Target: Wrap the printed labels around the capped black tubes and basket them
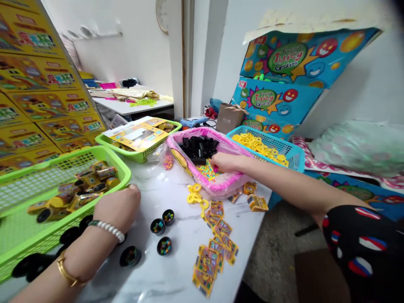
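Tiny multicoloured balls [205, 171] lie loose — beside piled black pieces [200, 147] — in the pink basket [217, 187].

Two green baskets [22, 179], one pink basket [224, 184], one blue basket [286, 148], four pellet-holding cups [164, 246]

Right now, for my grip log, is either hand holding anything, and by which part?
It cannot be told: the right hand is at small multicoloured balls, the left hand is curled; neither grip shows clearly.

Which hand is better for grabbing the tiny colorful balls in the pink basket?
Probably the right hand: it reaches into the pink basket beside the balls. The left hand is by the nearer green basket.
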Demonstrator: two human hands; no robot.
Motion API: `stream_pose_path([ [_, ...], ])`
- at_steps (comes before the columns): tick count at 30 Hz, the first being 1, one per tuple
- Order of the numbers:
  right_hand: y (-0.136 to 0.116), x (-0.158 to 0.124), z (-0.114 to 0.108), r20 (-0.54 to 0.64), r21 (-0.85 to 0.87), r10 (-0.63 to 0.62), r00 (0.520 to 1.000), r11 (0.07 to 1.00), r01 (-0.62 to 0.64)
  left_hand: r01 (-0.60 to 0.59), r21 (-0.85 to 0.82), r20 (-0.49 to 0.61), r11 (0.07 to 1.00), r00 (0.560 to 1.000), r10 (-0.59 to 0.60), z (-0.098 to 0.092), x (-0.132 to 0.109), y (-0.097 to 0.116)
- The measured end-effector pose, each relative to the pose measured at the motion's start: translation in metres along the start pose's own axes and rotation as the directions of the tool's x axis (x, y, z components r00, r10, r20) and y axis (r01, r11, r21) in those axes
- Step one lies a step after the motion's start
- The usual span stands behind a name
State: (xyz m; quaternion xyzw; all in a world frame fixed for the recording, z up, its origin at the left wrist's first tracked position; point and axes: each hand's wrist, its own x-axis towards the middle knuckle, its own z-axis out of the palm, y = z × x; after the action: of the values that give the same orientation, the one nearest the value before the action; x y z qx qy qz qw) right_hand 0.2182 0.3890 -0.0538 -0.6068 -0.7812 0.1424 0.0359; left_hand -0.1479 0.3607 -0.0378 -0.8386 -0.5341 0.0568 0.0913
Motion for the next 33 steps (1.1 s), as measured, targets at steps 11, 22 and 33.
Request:
stream_pose_path([
  [11, -0.027, 0.011, 0.008, 0.118, 0.379, -0.121, 0.986, 0.923, 0.068, -0.082, -0.28, -0.078, 0.956, 0.995, 0.063, -0.016, 0.009, 0.016],
  [22, -0.01, -0.004, -0.006, 0.153, 0.8, -0.14, 0.978, 0.599, -0.039, -0.079, -0.845, -0.123, 0.529, 0.991, -0.049, -0.029, -0.012, 0.031],
  [33, -0.109, 0.0, -0.033, 0.044, 0.879, -0.262, 0.964, 0.469, 0.087, -0.093, -0.823, -0.148, 0.56, 0.987, -0.053, -0.019, -0.011, 0.035],
])
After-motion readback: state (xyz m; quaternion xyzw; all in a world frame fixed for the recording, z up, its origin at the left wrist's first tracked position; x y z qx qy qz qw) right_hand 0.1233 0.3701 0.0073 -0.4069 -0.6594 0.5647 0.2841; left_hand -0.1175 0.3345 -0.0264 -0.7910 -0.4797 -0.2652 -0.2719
